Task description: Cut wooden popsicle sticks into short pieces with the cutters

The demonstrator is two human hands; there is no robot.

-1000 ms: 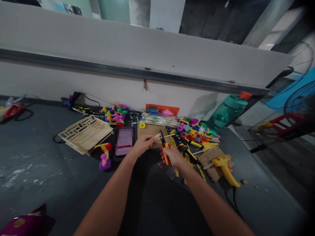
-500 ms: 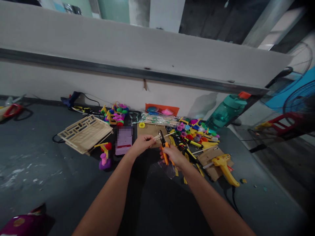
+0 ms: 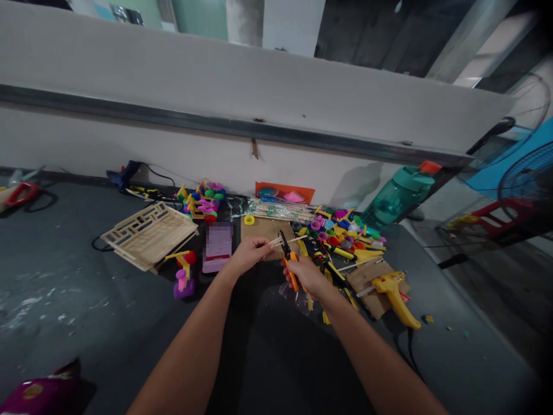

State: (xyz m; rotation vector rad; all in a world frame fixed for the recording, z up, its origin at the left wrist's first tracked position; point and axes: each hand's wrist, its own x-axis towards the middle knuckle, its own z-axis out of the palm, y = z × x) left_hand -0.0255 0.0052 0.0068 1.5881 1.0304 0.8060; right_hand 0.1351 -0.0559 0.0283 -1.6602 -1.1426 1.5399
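Dark grey table (image 3: pixel 64 248), whitish specks at left, stands against a pale partition wall (image 3: pixel 194 75); a dark horizontal rail (image 3: pixel 194 122) crosses it. Above: a grey column (image 3: pixel 245 23). Right: grey floor (image 3: pixel 501 282), fan (image 3: pixel 529 178), blue surface (image 3: pixel 484 173) behind, red plastic furniture (image 3: pixel 490 214), details blurred. Light dim.

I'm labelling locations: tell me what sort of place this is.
Likely a craft workspace: the right hand grips orange-handled pliers, with a yellow glue gun and colourful plastic pieces on the table.
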